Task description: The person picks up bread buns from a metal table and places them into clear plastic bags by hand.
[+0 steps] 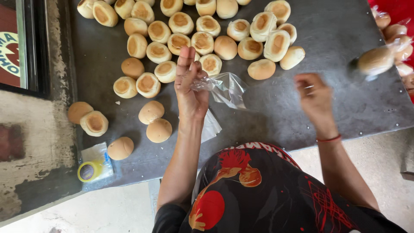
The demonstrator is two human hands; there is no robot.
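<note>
The left hand [189,88] pinches a clear plastic bag [224,88] in its fingers above the tabletop [327,39], while the blurred right hand's [315,95] grip cannot be told.

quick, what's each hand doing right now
Left hand: fingers pinched on a clear plastic bag, held above the table.
Right hand: blurred, nothing visibly held; open or closed cannot be told.
</note>
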